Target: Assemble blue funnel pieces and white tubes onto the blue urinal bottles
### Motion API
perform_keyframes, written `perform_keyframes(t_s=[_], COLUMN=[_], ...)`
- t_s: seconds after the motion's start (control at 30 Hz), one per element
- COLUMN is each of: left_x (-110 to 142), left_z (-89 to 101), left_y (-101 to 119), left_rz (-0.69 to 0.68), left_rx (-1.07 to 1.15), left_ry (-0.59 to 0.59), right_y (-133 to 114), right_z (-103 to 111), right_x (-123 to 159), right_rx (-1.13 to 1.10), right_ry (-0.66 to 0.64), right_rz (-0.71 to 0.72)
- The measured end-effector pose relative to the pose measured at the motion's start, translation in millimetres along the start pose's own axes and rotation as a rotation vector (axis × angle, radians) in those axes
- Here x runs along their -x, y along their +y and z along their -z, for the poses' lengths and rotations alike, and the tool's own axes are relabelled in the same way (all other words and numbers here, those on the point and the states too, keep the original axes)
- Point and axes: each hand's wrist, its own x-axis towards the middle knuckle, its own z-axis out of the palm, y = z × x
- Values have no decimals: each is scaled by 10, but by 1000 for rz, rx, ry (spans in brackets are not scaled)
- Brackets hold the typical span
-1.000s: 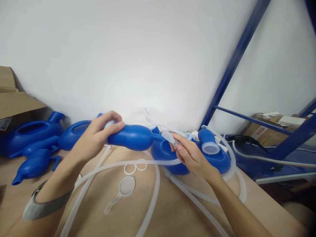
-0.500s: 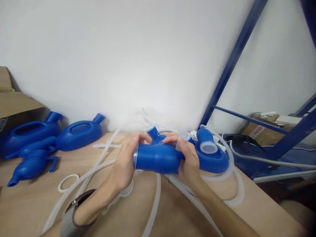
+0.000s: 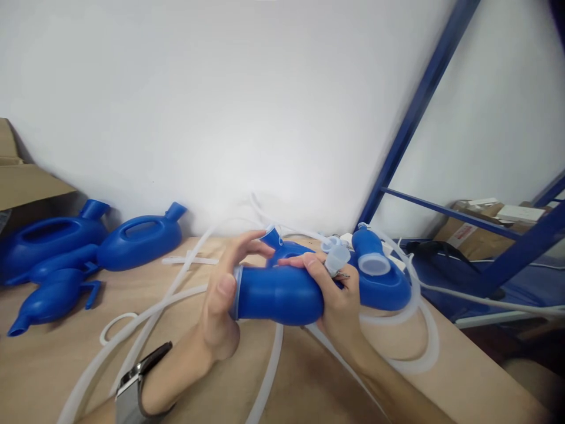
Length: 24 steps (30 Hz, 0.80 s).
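A blue plastic bottle (image 3: 278, 297) lies sideways in both my hands above the wooden table (image 3: 53, 353). My left hand (image 3: 223, 300) cups its wide left end, thumb on the rim and fingers over the top. My right hand (image 3: 333, 297) wraps the bottle's right part and also pinches a small clear plastic connector (image 3: 338, 259) between its fingers. Behind the bottle lies another blue container (image 3: 384, 282) with a capped neck. White silicone tubing (image 3: 269, 371) loops across the table under my hands.
Three blue containers (image 3: 136, 235) lie at the left by the wall, beside a cardboard box (image 3: 26, 188). A white ring (image 3: 115, 325) rests on the table. A blue metal shelf frame (image 3: 410, 135) stands at the right, with boxes (image 3: 477, 232) behind it.
The bottle came from the left to the table's middle and turned its wide end left. My left hand shifted to that end; my right hand now wraps the bottle.
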Motion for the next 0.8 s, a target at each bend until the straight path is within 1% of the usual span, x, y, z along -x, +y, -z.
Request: perform_keyframes(t_s=[0.1,0.17,0.2,0.23,0.3,0.33,0.37,0.43,0.5,0.53,0.63,0.73,0.8], left_x=[52,35,3,-45,-169,-234,-294,-380,-412,-410,-360,-305,-291], left_z=[-12,24,60,108,239,315,393,538,643,674,688,667,685], left_y=[-43,-30,-11,16,87,130,177,279,388,443,592,688,708], left_rz=[-126,-205,-221,-220,-172,-142,-116,-87,-84,-89,-95,-113,-140], left_rx=[-47,-126,-188,-263,-415,-473,-521,-580,-600,-595,-565,-614,-656], left_ry=[28,-3,-31,-64,-126,-129,-103,21,145,178,199,184,177], right_y=[36,89,114,134,154,153,146,117,72,46,-33,-87,-105], right_z=[-15,-21,-18,-8,43,83,132,238,325,351,357,315,302], right_x=[-20,-48,-66,-87,-135,-160,-182,-216,-229,-228,-209,-191,-188], right_rx=[-51,-60,-37,5,123,186,250,359,449,498,628,682,693], right_ry=[-29,-20,-12,-20,-83,-127,-173,-247,-340,-392,-474,-494,-493], right_rz=[-33,-34,-19,-1,45,75,108,174,191,184,211,263,278])
